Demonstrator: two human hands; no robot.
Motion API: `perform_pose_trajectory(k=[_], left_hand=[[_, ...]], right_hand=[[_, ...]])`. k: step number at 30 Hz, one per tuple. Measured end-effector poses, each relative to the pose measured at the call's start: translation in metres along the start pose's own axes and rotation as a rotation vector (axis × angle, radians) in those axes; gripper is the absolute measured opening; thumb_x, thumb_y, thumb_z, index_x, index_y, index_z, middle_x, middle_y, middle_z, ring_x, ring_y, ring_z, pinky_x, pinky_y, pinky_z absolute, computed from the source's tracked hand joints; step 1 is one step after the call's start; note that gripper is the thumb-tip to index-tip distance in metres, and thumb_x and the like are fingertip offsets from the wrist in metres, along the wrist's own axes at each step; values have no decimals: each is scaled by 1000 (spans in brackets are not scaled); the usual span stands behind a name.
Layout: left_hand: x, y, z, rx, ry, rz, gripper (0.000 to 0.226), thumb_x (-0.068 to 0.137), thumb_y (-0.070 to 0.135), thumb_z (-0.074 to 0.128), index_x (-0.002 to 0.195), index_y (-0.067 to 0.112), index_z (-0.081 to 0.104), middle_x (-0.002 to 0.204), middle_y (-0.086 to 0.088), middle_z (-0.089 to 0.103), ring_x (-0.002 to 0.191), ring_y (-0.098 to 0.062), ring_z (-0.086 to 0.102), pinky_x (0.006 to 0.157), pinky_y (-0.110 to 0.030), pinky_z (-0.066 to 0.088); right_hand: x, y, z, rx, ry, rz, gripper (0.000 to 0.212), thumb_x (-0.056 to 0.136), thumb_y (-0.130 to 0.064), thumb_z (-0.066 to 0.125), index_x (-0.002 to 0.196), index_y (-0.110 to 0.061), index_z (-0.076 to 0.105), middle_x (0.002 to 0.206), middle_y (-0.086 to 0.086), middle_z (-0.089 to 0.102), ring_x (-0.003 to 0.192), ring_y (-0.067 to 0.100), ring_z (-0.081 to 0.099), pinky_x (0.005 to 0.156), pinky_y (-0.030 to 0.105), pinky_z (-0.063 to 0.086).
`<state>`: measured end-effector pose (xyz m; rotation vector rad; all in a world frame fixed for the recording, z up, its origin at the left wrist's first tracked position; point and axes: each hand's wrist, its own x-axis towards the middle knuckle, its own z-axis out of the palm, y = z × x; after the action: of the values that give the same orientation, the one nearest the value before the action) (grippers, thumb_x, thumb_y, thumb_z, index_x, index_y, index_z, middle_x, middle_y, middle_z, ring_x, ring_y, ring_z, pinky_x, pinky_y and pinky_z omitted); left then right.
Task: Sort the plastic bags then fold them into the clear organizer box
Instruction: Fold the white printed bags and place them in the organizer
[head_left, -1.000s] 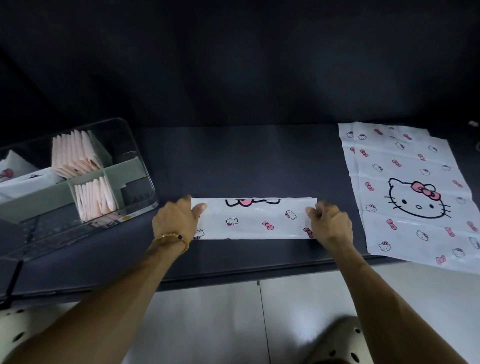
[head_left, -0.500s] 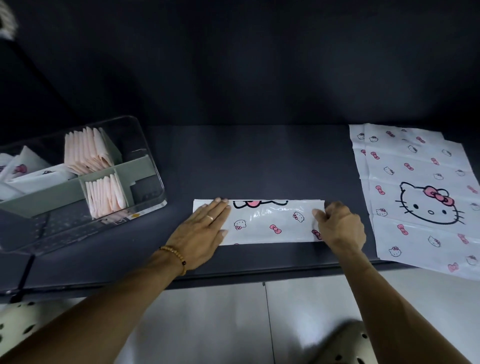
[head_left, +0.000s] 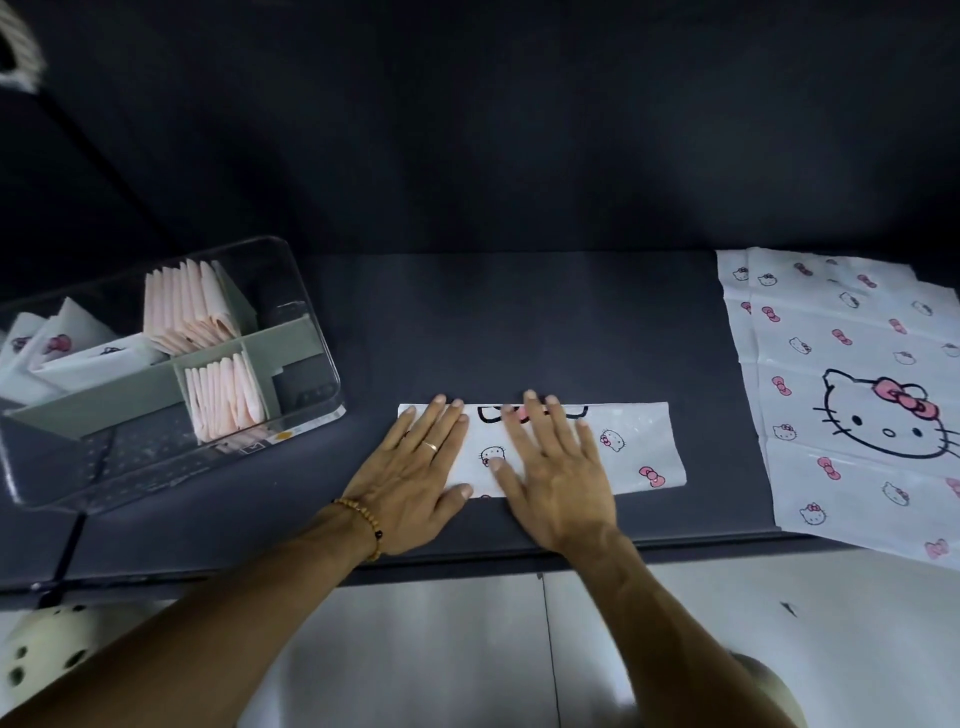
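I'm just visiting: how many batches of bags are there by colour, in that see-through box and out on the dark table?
Pale pink folded bags, standing bundles in the clear plastic organizer box: 2
White cat-print folded bags, cluster in the box: 1
White cat-print bag folded into a strip under both hands: 1
White cat-print flat bags, pile at right: 1
Total: 5

Flat hands (head_left: 415, 478) on folded bag (head_left: 634, 447)

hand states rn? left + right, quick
Left hand: open, fingers straight, pressing flat on the folded bag.
Right hand: open, fingers straight, pressing flat on the same bag.
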<state>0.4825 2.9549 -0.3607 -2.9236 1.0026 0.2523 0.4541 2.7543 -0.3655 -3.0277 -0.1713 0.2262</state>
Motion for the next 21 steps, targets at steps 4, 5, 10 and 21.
perform_pose_trajectory(k=[4,5,10,21], left_hand=[[0,0,-2,12,-1,-3,77,91,54,11,151,6,2,159,-10,-3,146,-27,-10,119,-44,-1],[0,0,-1,13,3,-4,77,91,54,11,151,7,2,160,-9,-3,146,-27,-10,119,-43,-1],[2,-1,0,2,24,-11,74,92,54,21,151,9,14,159,-9,10,147,-28,3,119,-43,6],[-11,14,-7,-86,49,-108,59,86,58,35,137,29,42,154,-8,28,142,-30,22,113,-47,20]], right_hand=[[-8,54,-6,-88,-13,84,73,91,-66,7,153,-29,11,162,2,9,149,21,6,118,41,9],[-9,64,-8,-90,-10,93,73,91,-65,9,153,-27,15,161,5,12,148,22,10,118,41,11],[-19,116,-9,-64,15,188,77,91,-64,2,153,-19,12,161,5,11,148,21,8,117,42,9],[-36,21,-25,-46,345,55,25,87,-24,51,99,-8,66,93,12,60,86,35,59,71,41,45]])
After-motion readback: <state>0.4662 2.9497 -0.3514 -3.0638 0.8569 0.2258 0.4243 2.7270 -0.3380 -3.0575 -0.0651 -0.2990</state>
